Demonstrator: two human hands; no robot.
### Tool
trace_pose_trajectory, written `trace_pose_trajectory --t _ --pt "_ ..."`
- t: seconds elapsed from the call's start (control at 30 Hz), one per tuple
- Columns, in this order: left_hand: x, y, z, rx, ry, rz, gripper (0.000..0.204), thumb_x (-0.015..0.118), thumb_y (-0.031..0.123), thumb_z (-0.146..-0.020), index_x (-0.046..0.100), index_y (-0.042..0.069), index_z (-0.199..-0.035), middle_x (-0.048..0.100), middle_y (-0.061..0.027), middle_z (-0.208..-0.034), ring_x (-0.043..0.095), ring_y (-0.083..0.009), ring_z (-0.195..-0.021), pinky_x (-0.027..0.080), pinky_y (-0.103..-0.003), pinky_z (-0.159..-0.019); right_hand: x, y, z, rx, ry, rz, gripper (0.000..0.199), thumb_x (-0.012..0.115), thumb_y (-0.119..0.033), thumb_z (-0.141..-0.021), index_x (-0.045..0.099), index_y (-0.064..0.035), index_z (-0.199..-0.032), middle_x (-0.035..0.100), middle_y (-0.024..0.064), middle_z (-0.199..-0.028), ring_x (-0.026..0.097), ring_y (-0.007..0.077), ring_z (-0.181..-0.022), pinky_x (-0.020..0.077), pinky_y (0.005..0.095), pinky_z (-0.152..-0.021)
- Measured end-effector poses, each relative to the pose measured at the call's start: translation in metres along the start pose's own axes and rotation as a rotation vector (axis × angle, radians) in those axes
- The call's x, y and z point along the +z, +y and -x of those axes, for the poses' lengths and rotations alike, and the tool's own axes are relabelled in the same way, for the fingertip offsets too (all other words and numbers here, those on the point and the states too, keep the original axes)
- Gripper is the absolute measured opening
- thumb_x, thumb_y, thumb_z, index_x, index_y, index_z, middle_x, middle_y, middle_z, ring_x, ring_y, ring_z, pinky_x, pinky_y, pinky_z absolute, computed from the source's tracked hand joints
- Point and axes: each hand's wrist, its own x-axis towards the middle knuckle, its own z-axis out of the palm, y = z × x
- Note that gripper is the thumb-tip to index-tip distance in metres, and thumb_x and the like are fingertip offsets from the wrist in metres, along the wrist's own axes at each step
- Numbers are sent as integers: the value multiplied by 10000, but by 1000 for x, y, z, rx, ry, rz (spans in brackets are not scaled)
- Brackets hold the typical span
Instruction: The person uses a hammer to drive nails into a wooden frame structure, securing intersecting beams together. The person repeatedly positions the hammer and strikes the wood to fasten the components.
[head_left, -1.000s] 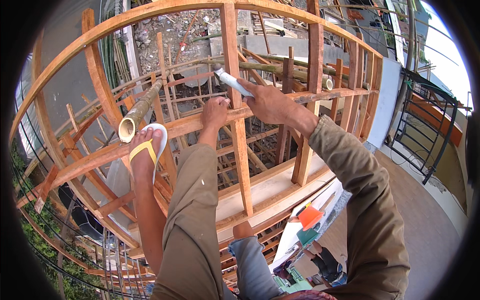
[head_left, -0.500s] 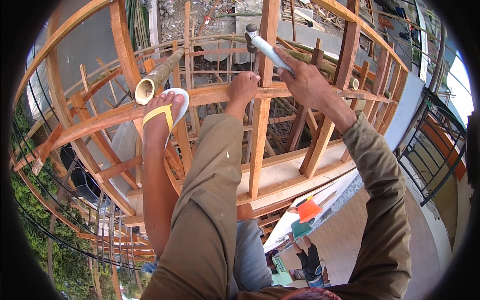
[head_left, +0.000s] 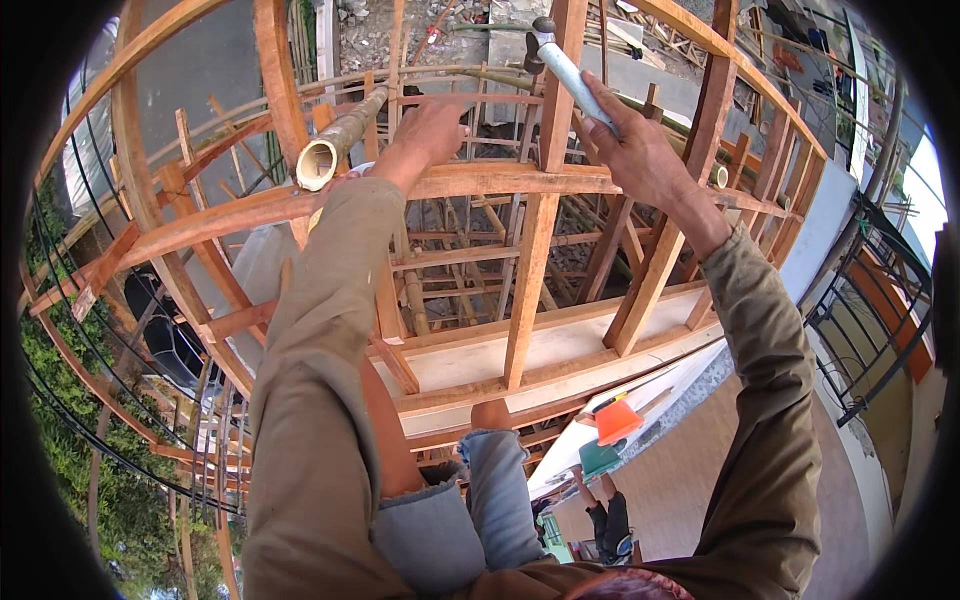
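My right hand [head_left: 645, 150] is closed around the pale blue handle of a hammer [head_left: 575, 85]. The hammer's dark metal head is raised in front of the upper part of a wooden post [head_left: 562, 120]. To the left of that post, my left hand [head_left: 430, 135] hovers over a horizontal wooden beam [head_left: 450, 182], apart from the post. Its fingers look spread and partly bent, and I make out nothing in them. A cut bamboo pole [head_left: 345, 140] rests on the beam near my left wrist. My left forearm mostly covers my sandaled foot.
Timber framing surrounds me, with more posts [head_left: 705, 110] at the right and open gaps between the members. Far below on a tiled floor [head_left: 690, 480] stands another person [head_left: 612, 530], near orange and green items on a white board [head_left: 570, 455]. Black cables [head_left: 80, 420] run along the left.
My left hand has left the post and moved left and up, its forearm now across my foot. The hammer, still in my right hand, sits slightly farther right and higher. The view has shifted.
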Motion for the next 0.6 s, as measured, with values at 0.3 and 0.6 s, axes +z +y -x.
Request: trace_pose_trajectory --t 0.3,0.6 --pt "-28 -138 96 -480 773 -337 863 691 457 -922 318 -9 -1545 486 -310 -1461 390 -405 -1445 382 -485 -1143 -41 -52 -26 -4 4 188 536 456 -288 -1089 354 -129 -1591 716 244 -1075 723 377 -953 551 483 -897" --pt "-14 -149 98 -686 429 56 1059 613 648 -899 176 -27 -1587 481 -328 -1462 570 -462 -1276 471 -535 -1041 6 -35 3 336 -341 296 608 476 -237 -1069 253 -154 -1628 654 333 -1229 652 486 -1125 486 545 -966"
